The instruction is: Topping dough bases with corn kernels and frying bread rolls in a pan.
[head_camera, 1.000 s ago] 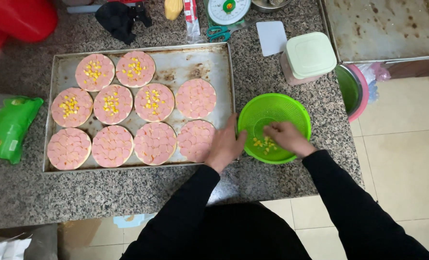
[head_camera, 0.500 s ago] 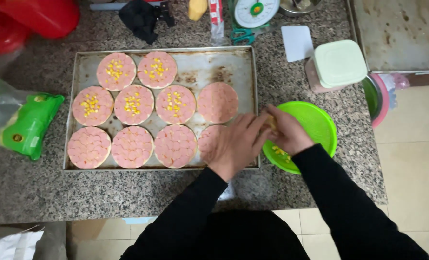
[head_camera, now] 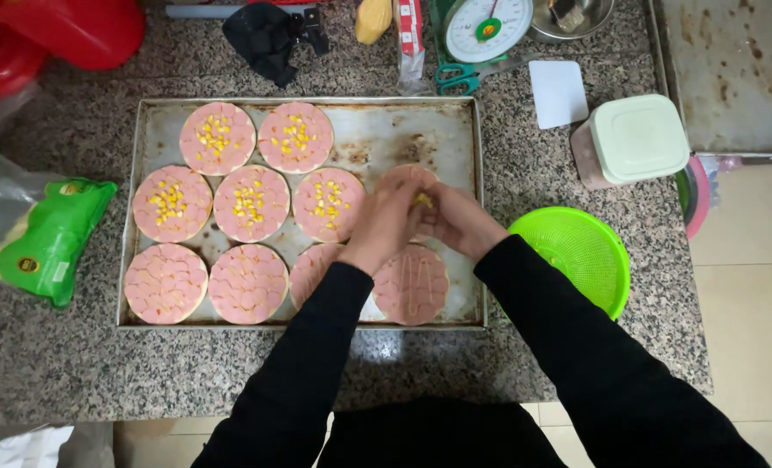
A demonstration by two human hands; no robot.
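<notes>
Both hands meet over the rightmost pink meat-topped round in the mid row of the battered rectangular metal baking tray. Left hand is cupped, fingers curled downward; right hand is pinched narrow w/ a few yellow corn kernels showing at the fingertips. Can't tell how many more sit inside the palms.

Kernels look small, light, wet & slippery, prone to roll, so a loose multi-finger pinch or cupped palm suits them better than a firm squeeze. The rounds look soft & floppy; prob. best left flat, lifted only from underneath.

Five rounds already carry corn, the three at the front none.

Green plastic colander sits just right of the tray, near the counter edge. Speckled grey granite counter is crowded: green bag left, lidded white tub right, dial kitchen scale & green-handled scissors at the back. Beige floor tiles below.
</notes>
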